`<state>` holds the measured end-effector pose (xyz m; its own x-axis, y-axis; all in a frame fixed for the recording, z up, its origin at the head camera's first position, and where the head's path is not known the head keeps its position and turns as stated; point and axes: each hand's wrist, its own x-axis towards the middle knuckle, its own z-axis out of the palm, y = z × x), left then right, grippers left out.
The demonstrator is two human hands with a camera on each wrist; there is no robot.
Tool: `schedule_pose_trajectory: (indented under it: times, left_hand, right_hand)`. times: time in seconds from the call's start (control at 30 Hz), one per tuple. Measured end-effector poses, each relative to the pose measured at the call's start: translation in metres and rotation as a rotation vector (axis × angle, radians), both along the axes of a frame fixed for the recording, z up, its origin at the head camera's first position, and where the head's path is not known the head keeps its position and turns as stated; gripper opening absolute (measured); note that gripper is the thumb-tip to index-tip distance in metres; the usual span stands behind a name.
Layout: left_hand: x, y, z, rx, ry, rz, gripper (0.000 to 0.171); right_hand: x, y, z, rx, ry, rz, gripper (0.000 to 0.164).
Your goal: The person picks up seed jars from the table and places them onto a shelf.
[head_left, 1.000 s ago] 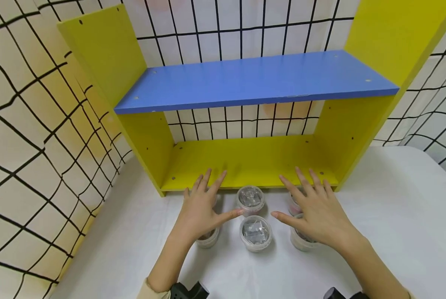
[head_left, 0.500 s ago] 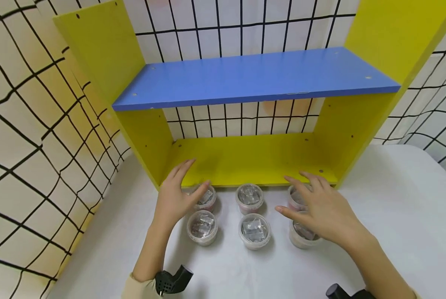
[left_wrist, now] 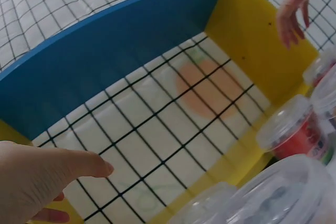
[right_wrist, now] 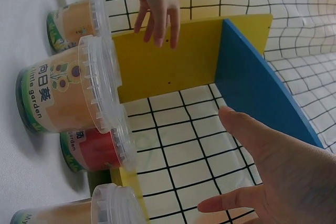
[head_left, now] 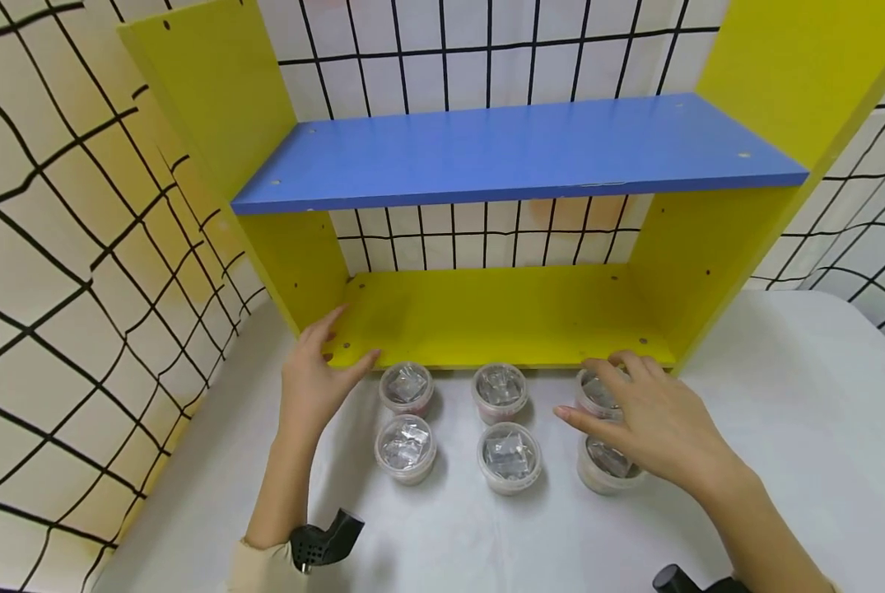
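Note:
Small plastic tubs with clear lids stand in two rows of three before a yellow and blue shelf [head_left: 486, 317]. Above the floor board's left front corner hovers my left hand [head_left: 316, 383], empty, thumb and fingers spread. It is left of the back left tub [head_left: 407, 387] and front left tub [head_left: 405, 447]. My right hand [head_left: 657, 424] hangs empty with loosely bent fingers over the back right tub [head_left: 596, 391] and front right tub [head_left: 608, 461], partly hiding both. The right wrist view shows a sunflower label on one tub [right_wrist: 60, 90] and red on another [right_wrist: 94, 149].
The middle tubs [head_left: 500, 391] stand close to the shelf's front edge. A blue board [head_left: 516, 156] spans the yellow sides above. White cloth covers the table [head_left: 798, 461]. Gridded cloth walls [head_left: 57, 288] enclose the back and sides.
My left hand has moved left, away from above the left tubs, which now show fully. My right hand has shifted slightly right, its fingers more bent. The tubs stay put.

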<state>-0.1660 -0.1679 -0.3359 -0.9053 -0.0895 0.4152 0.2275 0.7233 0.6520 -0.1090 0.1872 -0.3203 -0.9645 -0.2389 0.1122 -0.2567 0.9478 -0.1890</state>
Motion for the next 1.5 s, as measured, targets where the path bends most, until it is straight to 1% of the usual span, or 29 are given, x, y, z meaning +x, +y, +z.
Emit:
schedule_pose_trajectory:
  times: [0.13, 0.2, 0.3, 0.4, 0.6, 0.73, 0.87, 0.93, 1.07, 1.13, 1.2, 1.3, 1.37, 1.43, 1.5]
  left_hand:
    - [-0.004, -0.011, 0.0, 0.057, 0.048, 0.054, 0.057]
    - [-0.006, -0.017, 0.0, 0.081, 0.08, 0.094, 0.052]
    - [-0.007, -0.026, 0.0, 0.134, 0.078, 0.158, 0.045]
    - [-0.007, -0.033, 0.001, 0.191, 0.032, 0.194, 0.045]
    - [-0.012, -0.044, 0.003, 0.287, -0.106, 0.197, 0.058]
    - [-0.021, -0.047, 0.003, 0.305, -0.188, 0.223, 0.062]
    - [-0.032, -0.049, 0.001, 0.334, -0.223, 0.219, 0.062]
    - [-0.038, -0.049, -0.001, 0.347, -0.216, 0.216, 0.06]
    - [-0.049, -0.05, -0.008, 0.364, -0.168, 0.218, 0.052]
    - [-0.053, -0.051, -0.013, 0.389, -0.142, 0.235, 0.046]
    - [-0.056, -0.052, -0.018, 0.411, -0.112, 0.27, 0.042]
    - [-0.057, -0.052, -0.025, 0.438, -0.061, 0.319, 0.036]
    - [-0.058, -0.053, -0.028, 0.431, -0.024, 0.337, 0.034]
    - [-0.06, -0.052, -0.03, 0.435, 0.005, 0.336, 0.033]
    - [-0.062, -0.051, -0.031, 0.432, 0.022, 0.333, 0.034]
  right_hand:
    - [0.002, 0.002, 0.001, 0.004, -0.012, -0.028, 0.081]
    - [0.002, 0.004, 0.002, 0.004, -0.018, -0.036, 0.082]
    - [0.003, 0.005, 0.003, 0.003, -0.019, -0.044, 0.081]
    - [0.004, 0.006, 0.003, 0.002, -0.012, -0.047, 0.079]
    - [0.007, 0.007, 0.001, -0.011, -0.015, -0.051, 0.078]
    - [0.008, 0.008, -0.002, -0.023, -0.016, -0.051, 0.074]
    - [0.009, 0.006, -0.005, -0.024, -0.022, -0.051, 0.071]
    - [0.009, 0.005, -0.006, -0.023, -0.025, -0.047, 0.071]
    - [0.008, 0.003, -0.004, -0.024, -0.03, -0.033, 0.072]
    - [0.007, 0.003, -0.002, -0.024, -0.033, -0.019, 0.072]
    - [0.007, 0.002, 0.0, -0.02, -0.037, 0.003, 0.07]
    - [0.007, 0.001, 0.001, -0.012, -0.06, 0.055, 0.058]
    - [0.008, 0.0, 0.002, -0.01, -0.084, 0.089, 0.05]
    - [0.009, 0.0, 0.001, 0.0, -0.107, 0.114, 0.045]
    - [0.009, 0.0, 0.0, 0.009, -0.119, 0.127, 0.045]
